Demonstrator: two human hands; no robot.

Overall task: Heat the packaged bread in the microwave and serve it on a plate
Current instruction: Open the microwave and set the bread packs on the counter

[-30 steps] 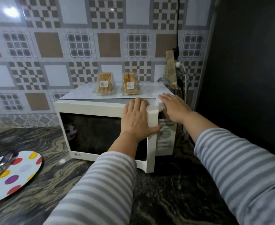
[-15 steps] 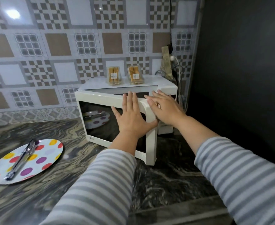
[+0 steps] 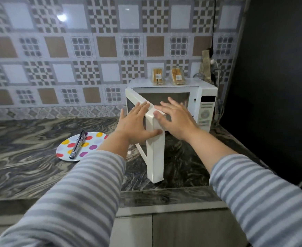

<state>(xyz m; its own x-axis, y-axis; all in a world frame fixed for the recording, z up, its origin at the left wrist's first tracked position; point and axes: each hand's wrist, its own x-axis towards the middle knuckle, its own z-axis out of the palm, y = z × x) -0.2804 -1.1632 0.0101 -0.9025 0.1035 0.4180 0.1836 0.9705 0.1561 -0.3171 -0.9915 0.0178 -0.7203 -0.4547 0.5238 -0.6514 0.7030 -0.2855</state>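
On top of the microwave (image 3: pixel 206 90), toward the back edge, two bread packs (image 3: pixel 158 76) and (image 3: pixel 177 76) sit side by side, upright against the tiled wall (image 3: pixel 93 50), roughly 12 o'clock from both hands and above them. Door (image 3: pixel 154 139) is swung out toward the viewer, hinged at the left, cavity exposed. Left hand (image 3: pixel 135 123) lies flat on the door's outer face, thumb hooked around its free edge; right hand (image 3: pixel 176 119) is spread open on the inner side of that edge, gripping nothing. Right hand is nearer the packs: straight reach up and back, with the right-hand pack closest. Left hand has the door in its way. Plate (image 3: pixel 95 139) with tongs (image 3: pixel 77 146) on it sits on the counter (image 3: pixel 31 148) at 9 o'clock of the door, well apart. My read: door-opening step, bread not yet picked.
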